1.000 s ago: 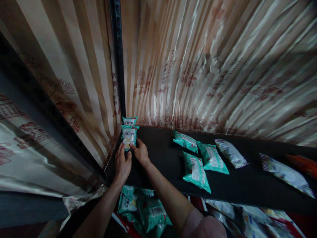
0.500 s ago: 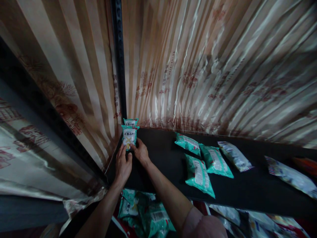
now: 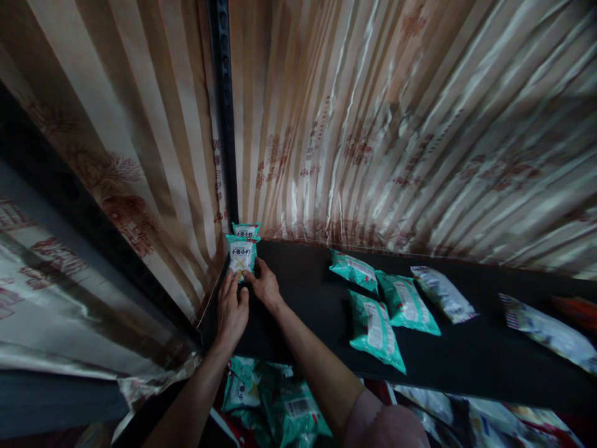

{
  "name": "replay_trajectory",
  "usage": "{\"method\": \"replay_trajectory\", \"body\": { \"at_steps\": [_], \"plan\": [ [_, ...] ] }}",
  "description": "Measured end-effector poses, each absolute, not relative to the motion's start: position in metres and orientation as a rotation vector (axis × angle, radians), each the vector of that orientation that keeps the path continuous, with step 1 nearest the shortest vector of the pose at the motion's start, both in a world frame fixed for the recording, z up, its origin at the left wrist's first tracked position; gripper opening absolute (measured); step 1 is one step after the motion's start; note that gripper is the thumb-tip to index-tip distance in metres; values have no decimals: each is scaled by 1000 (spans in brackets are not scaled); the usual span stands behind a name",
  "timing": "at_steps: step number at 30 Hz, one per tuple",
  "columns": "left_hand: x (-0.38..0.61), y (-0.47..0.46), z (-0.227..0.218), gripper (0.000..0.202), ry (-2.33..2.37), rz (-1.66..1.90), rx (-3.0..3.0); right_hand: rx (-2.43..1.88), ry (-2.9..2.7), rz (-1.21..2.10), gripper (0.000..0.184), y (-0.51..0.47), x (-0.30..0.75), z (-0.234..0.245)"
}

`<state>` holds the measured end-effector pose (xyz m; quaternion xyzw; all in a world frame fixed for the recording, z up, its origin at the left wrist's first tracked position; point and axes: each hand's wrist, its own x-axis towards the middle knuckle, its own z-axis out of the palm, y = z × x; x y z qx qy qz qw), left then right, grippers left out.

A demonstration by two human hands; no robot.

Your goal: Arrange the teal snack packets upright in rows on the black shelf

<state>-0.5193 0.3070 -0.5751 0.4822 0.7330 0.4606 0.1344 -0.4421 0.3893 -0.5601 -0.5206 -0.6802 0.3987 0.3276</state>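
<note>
A green and white snack bag (image 3: 241, 254) stands upright at the shelf's back left corner, and a second green snack bag (image 3: 246, 230) shows just its top behind it. My right hand (image 3: 264, 285) pinches the front bag's lower right side, thumb on its front, the other fingers partly hidden. Against the bag's lower left edge rest the outstretched fingers of my left hand (image 3: 232, 314), its thumb held apart.
Right of my hands, three green bags (image 3: 375, 326) lie on the black shelf (image 3: 308, 311). Farther right are silvery bags (image 3: 443, 292) and an orange packet (image 3: 576, 311). More green bags (image 3: 298, 407) fill a lower level. Striped sheeting (image 3: 289, 124) and a dark post (image 3: 226, 112) enclose the corner.
The front snack bag has shifted slightly left and tilts a little that way. Both hands have stayed almost where they were.
</note>
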Motion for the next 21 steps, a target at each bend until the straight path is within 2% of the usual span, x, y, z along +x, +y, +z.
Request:
{"method": "replay_trajectory", "body": {
  "at_steps": [7,21],
  "plan": [
    [-517,304,-571,44,2136,1347,1428,-1280,-1767,1037,55,384,-436,-562],
    [-503,301,-565,43,2184,1287,1492,-1380,-1642,975,42,356,-406,-569]
  ]
}}
